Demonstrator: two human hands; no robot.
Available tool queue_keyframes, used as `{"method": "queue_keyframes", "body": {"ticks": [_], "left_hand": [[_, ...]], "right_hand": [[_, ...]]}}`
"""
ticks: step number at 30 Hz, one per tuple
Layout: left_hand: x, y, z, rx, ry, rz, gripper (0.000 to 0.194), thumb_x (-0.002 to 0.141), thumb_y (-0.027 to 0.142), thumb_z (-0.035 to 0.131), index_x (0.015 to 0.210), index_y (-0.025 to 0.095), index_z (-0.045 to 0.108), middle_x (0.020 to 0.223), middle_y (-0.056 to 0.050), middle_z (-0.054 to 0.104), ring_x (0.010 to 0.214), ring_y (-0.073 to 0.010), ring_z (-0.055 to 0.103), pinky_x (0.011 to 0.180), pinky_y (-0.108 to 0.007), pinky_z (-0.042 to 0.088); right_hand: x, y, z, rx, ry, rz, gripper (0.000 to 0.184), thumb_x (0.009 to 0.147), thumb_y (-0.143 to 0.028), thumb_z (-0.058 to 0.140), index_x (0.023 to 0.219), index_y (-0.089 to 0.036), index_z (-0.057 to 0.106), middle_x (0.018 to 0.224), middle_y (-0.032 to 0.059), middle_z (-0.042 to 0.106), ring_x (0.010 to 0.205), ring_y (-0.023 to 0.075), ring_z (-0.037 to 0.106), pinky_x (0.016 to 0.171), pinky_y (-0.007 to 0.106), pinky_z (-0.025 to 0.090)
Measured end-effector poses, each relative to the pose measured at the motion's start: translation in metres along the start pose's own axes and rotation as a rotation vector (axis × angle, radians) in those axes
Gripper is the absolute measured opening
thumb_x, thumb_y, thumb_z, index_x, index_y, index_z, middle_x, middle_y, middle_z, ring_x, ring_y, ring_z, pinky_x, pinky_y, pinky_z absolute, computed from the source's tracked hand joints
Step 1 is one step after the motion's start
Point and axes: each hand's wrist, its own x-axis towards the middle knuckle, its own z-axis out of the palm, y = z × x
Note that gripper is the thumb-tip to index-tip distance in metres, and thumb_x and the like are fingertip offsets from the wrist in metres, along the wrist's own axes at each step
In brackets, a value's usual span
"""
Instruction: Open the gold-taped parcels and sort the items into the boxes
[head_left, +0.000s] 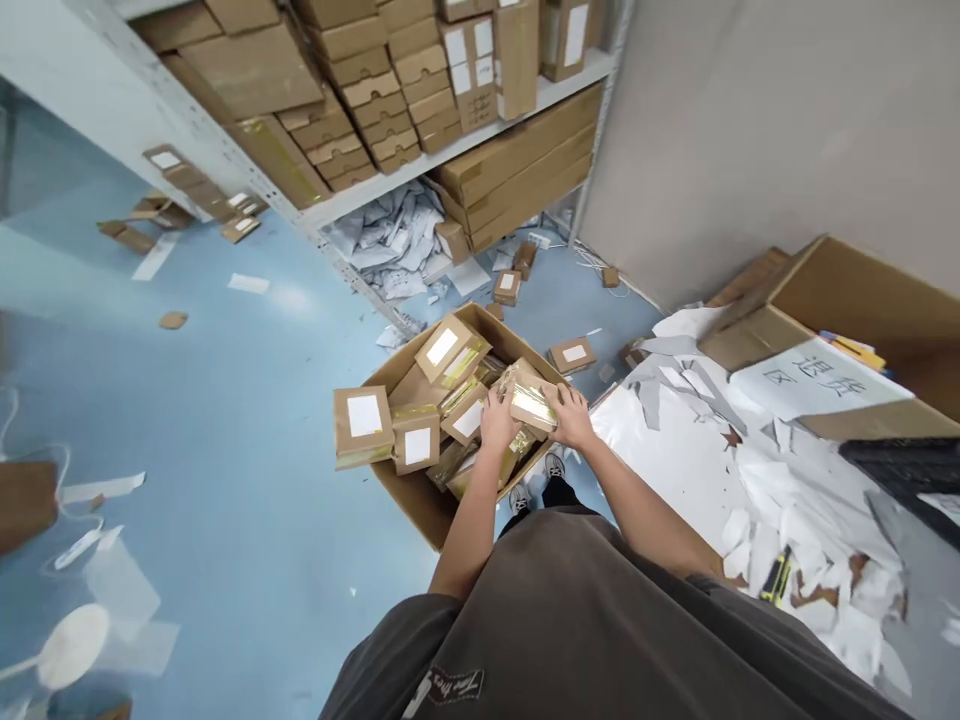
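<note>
An open cardboard carton [420,500] stands on the blue floor in front of me, piled with several small brown parcels with white labels and gold tape. My left hand [498,420] and my right hand [570,414] both grip one small parcel [531,398] wrapped in gold tape at the top right of the pile. Fingers of both hands curl around its ends. A labelled parcel [363,424] hangs over the carton's left rim.
Metal shelving [330,205] with stacked brown boxes fills the back. Loose parcels [573,354] and white mailers [397,240] lie on the floor. To the right, torn white paper [750,470] and a big open box [862,300] with a printed sheet.
</note>
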Motion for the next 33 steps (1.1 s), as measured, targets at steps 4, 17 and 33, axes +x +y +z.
{"method": "queue_keyframes", "body": {"ticks": [4, 17, 33], "left_hand": [[0.002, 0.035, -0.011, 0.015, -0.074, 0.129, 0.126, 0.075, 0.032, 0.090, 0.172, 0.035, 0.009, 0.175, -0.016, 0.016, 0.142, -0.0428, 0.048, 0.111, -0.047, 0.046], [-0.017, 0.265, 0.081, 0.068, -0.379, 0.624, 0.121, 0.074, 0.034, 0.091, 0.170, 0.034, 0.018, 0.173, -0.015, 0.023, 0.138, -0.0411, 0.051, 0.111, -0.045, 0.047], [-0.061, 0.429, 0.253, 0.202, -0.644, 0.736, 0.108, 0.082, 0.019, 0.074, 0.171, 0.031, 0.014, 0.178, -0.017, 0.011, 0.149, -0.0390, 0.043, 0.115, -0.048, 0.044]], "right_hand": [[-0.037, 0.012, -0.034, -0.005, 0.028, 0.048, 0.117, 0.067, -0.032, 0.084, 0.170, -0.030, 0.028, 0.169, 0.0148, 0.030, 0.148, 0.0452, 0.030, 0.123, 0.057, 0.017], [-0.251, 0.144, -0.060, 0.097, 0.175, 0.578, 0.118, 0.066, -0.028, 0.086, 0.170, -0.030, 0.031, 0.173, 0.0125, 0.025, 0.151, 0.0451, 0.026, 0.125, 0.055, 0.013], [-0.393, 0.288, 0.011, 0.343, 0.135, 0.943, 0.119, 0.062, -0.034, 0.094, 0.166, -0.035, 0.036, 0.167, 0.0143, 0.033, 0.147, 0.0390, 0.034, 0.119, 0.050, 0.023]]}}
